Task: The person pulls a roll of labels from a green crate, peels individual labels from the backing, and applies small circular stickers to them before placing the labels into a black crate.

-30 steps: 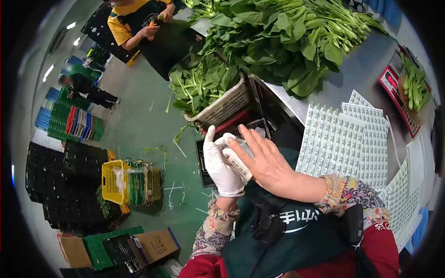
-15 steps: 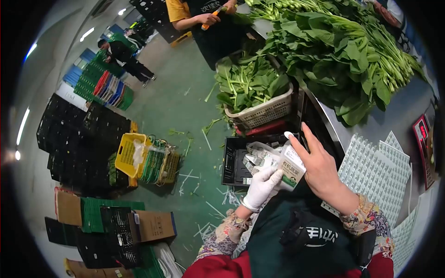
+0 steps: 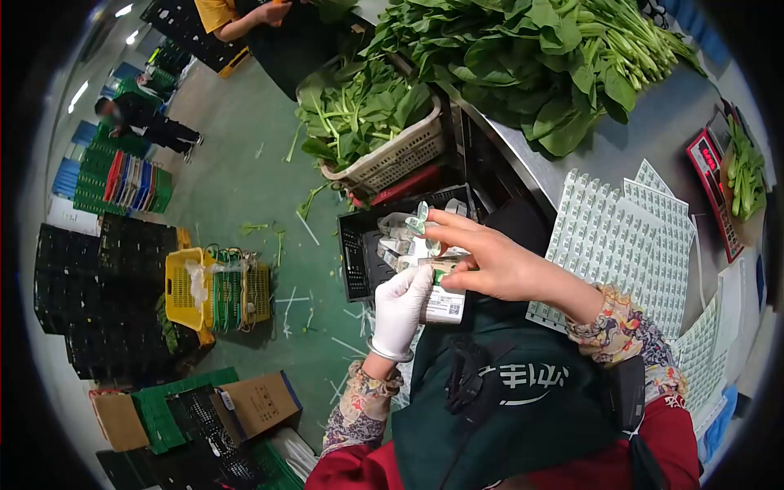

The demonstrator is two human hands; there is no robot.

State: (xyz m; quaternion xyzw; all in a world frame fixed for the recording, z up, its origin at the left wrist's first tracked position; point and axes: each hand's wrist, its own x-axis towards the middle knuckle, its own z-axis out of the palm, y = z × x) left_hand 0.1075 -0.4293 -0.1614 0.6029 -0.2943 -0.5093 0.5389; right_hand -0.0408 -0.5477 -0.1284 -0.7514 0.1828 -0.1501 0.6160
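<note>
My left hand (image 3: 400, 310), in a white glove, grips a printed packaging bag (image 3: 443, 306) with a white label and a square code. My bare right hand (image 3: 506, 265) is over the bag's upper edge, thumb and a curled finger pinching at a green spot there. Small green-and-white stickers (image 3: 418, 218) cling to its outstretched fingertips. Just beyond both hands stands a black crate (image 3: 355, 257) with more clear and white packaging in it. To the right, sheets of similar stickers (image 3: 604, 237) lie on the metal table (image 3: 510, 135).
Leafy greens (image 3: 523, 65) are heaped on the table, and a beige basket (image 3: 392, 151) beside it holds more. A red scale (image 3: 714, 192) carries a bunch of greens. Left are a yellow basket (image 3: 184, 286), stacked black crates (image 3: 122, 302) and a cardboard box (image 3: 257, 404). Two people are farther off.
My view has shifted, so the surroundings appear farther left. My right hand, apart from the bag before, has come down to its edge. The bag has turned, showing its coded label.
</note>
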